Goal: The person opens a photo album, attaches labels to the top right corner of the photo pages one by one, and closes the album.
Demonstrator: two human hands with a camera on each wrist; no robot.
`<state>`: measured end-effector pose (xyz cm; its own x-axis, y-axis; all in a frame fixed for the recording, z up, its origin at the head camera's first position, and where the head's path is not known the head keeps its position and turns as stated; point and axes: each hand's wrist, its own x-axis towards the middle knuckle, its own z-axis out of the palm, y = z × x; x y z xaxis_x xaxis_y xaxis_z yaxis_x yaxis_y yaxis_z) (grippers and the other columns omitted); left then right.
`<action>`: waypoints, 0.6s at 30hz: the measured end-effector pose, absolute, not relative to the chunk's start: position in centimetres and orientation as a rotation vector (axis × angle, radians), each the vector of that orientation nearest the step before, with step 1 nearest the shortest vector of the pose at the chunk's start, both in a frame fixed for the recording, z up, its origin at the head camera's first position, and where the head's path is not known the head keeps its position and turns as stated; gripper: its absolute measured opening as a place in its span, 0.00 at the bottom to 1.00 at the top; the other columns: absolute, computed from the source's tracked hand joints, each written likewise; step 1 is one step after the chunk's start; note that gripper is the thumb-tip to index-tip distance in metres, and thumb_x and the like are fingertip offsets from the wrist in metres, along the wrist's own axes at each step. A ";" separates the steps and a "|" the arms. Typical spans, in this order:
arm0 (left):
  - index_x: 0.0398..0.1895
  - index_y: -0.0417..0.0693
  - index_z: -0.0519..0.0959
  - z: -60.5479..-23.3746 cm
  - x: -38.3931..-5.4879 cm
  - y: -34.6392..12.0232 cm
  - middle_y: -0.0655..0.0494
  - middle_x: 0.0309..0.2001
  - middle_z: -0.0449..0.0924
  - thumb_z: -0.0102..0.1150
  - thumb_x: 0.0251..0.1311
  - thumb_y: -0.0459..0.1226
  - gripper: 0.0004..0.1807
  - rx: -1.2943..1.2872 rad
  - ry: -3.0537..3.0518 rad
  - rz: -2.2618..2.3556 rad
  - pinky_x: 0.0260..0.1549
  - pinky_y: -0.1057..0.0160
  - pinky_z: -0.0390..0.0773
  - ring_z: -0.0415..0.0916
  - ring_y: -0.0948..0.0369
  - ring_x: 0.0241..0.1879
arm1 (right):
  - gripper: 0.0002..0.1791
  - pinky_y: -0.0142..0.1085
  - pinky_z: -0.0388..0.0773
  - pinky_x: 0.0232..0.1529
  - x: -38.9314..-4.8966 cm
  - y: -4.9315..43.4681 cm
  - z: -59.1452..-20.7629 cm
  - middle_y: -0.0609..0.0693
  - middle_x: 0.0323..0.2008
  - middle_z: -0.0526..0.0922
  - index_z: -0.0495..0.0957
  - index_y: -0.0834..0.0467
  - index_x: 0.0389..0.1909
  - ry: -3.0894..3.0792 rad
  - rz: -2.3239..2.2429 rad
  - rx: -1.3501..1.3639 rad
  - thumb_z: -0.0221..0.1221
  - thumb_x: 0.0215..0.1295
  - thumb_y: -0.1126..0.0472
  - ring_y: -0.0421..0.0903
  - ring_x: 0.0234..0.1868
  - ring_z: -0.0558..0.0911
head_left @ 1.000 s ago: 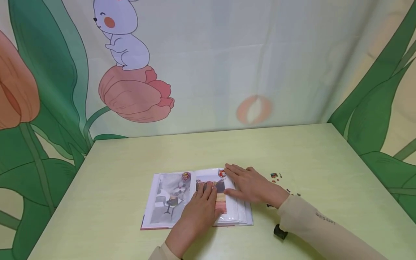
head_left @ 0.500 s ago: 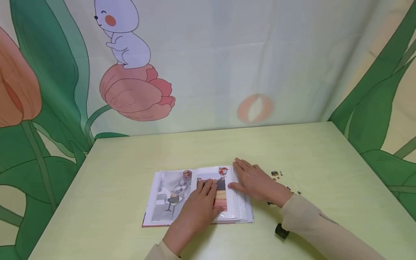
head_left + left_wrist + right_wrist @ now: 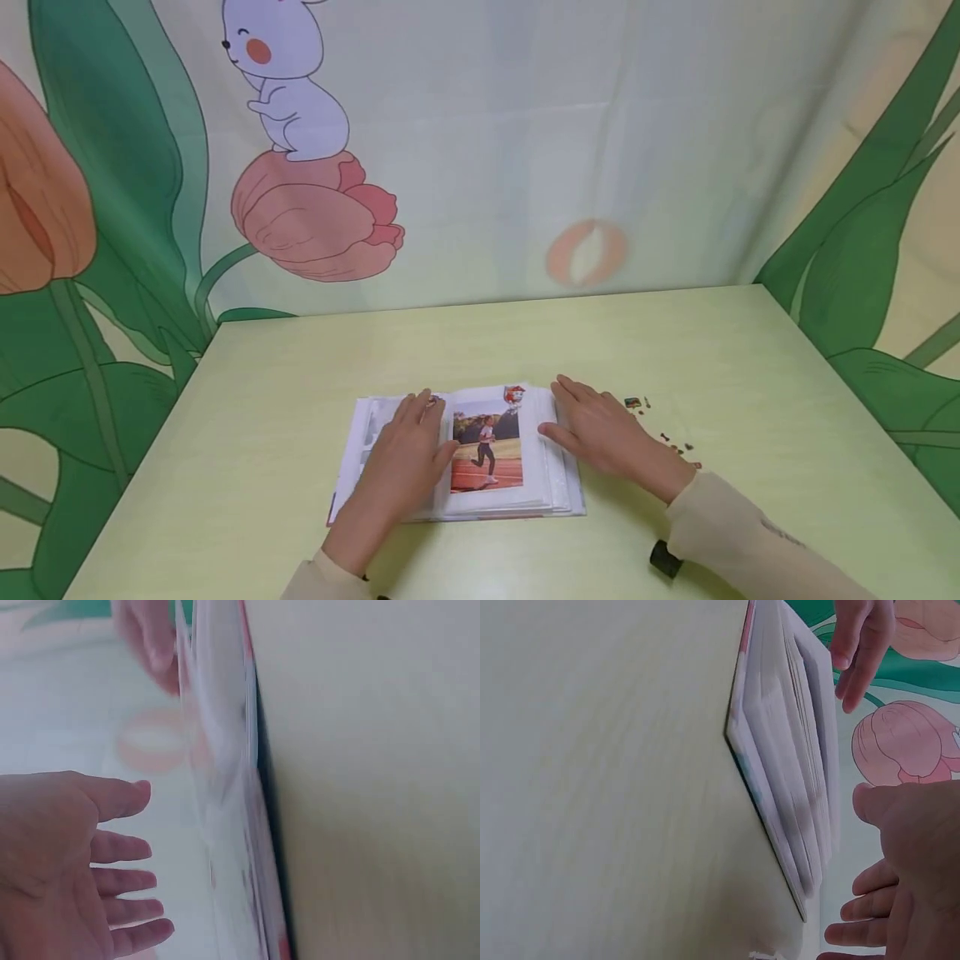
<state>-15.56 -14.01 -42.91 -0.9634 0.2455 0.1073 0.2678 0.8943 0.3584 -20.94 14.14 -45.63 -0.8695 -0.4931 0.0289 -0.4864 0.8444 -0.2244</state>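
A photo album (image 3: pixel 540 492) lies open on the table, its pages sleeved in clear plastic. On its right page shows a photo of a runner on a red track (image 3: pixel 486 450), with a cartoon dog sticker (image 3: pixel 513 395) at the top corner. My left hand (image 3: pixel 401 458) is over the left page, fingers straight, covering most of the grey photo there. In the left wrist view, a gap shows between that hand (image 3: pixel 67 862) and the pages. My right hand (image 3: pixel 600 425) is at the album's right edge, fingers extended, holding nothing.
Several small loose stickers (image 3: pixel 633 402) are scattered on the table (image 3: pixel 750 367) to the right of the album. A small black object (image 3: pixel 665 558) is by the right sleeve. A curtain printed with a rabbit and tulips (image 3: pixel 480 167) hangs behind the table.
My left hand has moved left from the right page to over the left page, uncovering the runner photo. My right hand has shifted right, off the dog sticker to the album's edge.
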 end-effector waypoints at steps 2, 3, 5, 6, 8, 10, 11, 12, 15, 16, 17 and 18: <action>0.71 0.33 0.70 -42.8 -15.7 -15.0 0.33 0.74 0.64 0.63 0.71 0.42 0.31 -0.342 -3.008 -0.564 0.67 0.36 0.67 0.59 0.36 0.74 | 0.42 0.59 0.73 0.64 -20.7 14.3 -45.7 0.68 0.75 0.64 0.63 0.71 0.75 2.999 -0.373 -0.786 0.56 0.76 0.41 0.63 0.73 0.68; 0.72 0.33 0.70 -42.8 -15.8 -15.5 0.33 0.74 0.64 0.63 0.71 0.41 0.31 -0.312 -3.013 -0.556 0.67 0.36 0.67 0.60 0.36 0.74 | 0.42 0.59 0.73 0.64 -20.6 14.4 -45.8 0.68 0.74 0.64 0.63 0.71 0.74 3.001 -0.386 -0.778 0.56 0.76 0.41 0.63 0.72 0.69; 0.72 0.33 0.69 -42.6 -15.9 -16.5 0.33 0.74 0.63 0.61 0.72 0.42 0.32 -0.238 -3.037 -0.551 0.67 0.35 0.65 0.59 0.36 0.74 | 0.42 0.58 0.73 0.65 -20.4 14.5 -45.9 0.68 0.74 0.64 0.64 0.71 0.74 3.002 -0.412 -0.763 0.57 0.76 0.41 0.64 0.72 0.69; 0.73 0.33 0.68 -42.6 -15.9 -16.9 0.33 0.75 0.62 0.61 0.72 0.42 0.32 -0.200 -3.049 -0.546 0.68 0.35 0.65 0.58 0.35 0.74 | 0.42 0.58 0.72 0.65 -20.2 14.5 -46.0 0.68 0.74 0.64 0.64 0.70 0.74 3.001 -0.422 -0.755 0.57 0.76 0.41 0.64 0.72 0.69; 0.73 0.31 0.67 -42.6 -15.9 -17.8 0.32 0.75 0.60 0.59 0.72 0.42 0.33 -0.143 -3.069 -0.538 0.68 0.34 0.64 0.57 0.35 0.75 | 0.42 0.58 0.71 0.67 -19.9 14.6 -46.1 0.67 0.74 0.64 0.64 0.70 0.74 2.994 -0.453 -0.752 0.57 0.76 0.41 0.64 0.72 0.69; 0.73 0.28 0.65 -42.7 -15.8 -18.8 0.30 0.75 0.60 0.59 0.72 0.42 0.34 -0.103 -3.076 -0.538 0.67 0.33 0.63 0.57 0.34 0.74 | 0.42 0.58 0.69 0.68 -19.6 14.6 -46.1 0.68 0.75 0.64 0.64 0.70 0.74 2.978 -0.499 -0.751 0.57 0.76 0.42 0.64 0.72 0.68; 0.73 0.28 0.64 -42.8 -15.7 -19.2 0.29 0.75 0.59 0.59 0.73 0.42 0.35 -0.080 -3.085 -0.543 0.67 0.33 0.63 0.56 0.33 0.74 | 0.42 0.57 0.68 0.69 -19.5 14.6 -46.1 0.68 0.75 0.63 0.64 0.70 0.74 2.968 -0.526 -0.754 0.58 0.76 0.42 0.64 0.73 0.68; 0.74 0.27 0.64 -42.9 -15.6 -19.7 0.28 0.75 0.59 0.58 0.73 0.42 0.35 -0.057 -3.094 -0.551 0.68 0.33 0.63 0.56 0.33 0.74 | 0.41 0.57 0.67 0.70 -19.3 14.6 -46.1 0.68 0.75 0.63 0.64 0.71 0.74 2.956 -0.556 -0.757 0.58 0.76 0.42 0.65 0.73 0.67; 0.73 0.24 0.62 -43.3 -15.3 -20.8 0.26 0.74 0.58 0.58 0.73 0.42 0.36 0.006 -3.120 -0.575 0.67 0.33 0.63 0.55 0.33 0.74 | 0.41 0.55 0.65 0.72 -19.0 14.6 -46.0 0.68 0.75 0.62 0.63 0.71 0.74 2.922 -0.647 -0.743 0.58 0.76 0.43 0.65 0.74 0.66; 0.74 0.23 0.61 -43.4 -15.3 -21.1 0.25 0.74 0.57 0.58 0.73 0.42 0.37 0.028 -3.132 -0.593 0.67 0.33 0.63 0.55 0.33 0.74 | 0.41 0.55 0.65 0.72 -18.9 14.6 -45.9 0.69 0.75 0.62 0.64 0.71 0.74 2.915 -0.665 -0.737 0.58 0.77 0.43 0.64 0.74 0.65; 0.74 0.23 0.60 -43.5 -15.3 -21.3 0.25 0.74 0.56 0.57 0.73 0.42 0.38 0.050 -3.144 -0.608 0.67 0.33 0.63 0.54 0.33 0.75 | 0.41 0.55 0.65 0.72 -18.8 14.6 -45.9 0.69 0.75 0.62 0.64 0.72 0.74 2.908 -0.682 -0.730 0.58 0.77 0.44 0.64 0.74 0.65; 0.74 0.22 0.59 -43.6 -15.3 -21.5 0.24 0.74 0.56 0.57 0.73 0.43 0.38 0.065 -3.157 -0.614 0.67 0.32 0.63 0.53 0.33 0.75 | 0.40 0.55 0.65 0.72 -18.7 14.6 -45.9 0.69 0.75 0.62 0.64 0.72 0.74 2.902 -0.694 -0.726 0.57 0.77 0.44 0.64 0.74 0.65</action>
<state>-15.28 -21.51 -43.62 -0.9964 -0.0251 -0.0813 -0.0538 0.9265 0.3724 -18.72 14.58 -45.93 -0.8857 -0.4625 0.0398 -0.4304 0.7861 -0.4435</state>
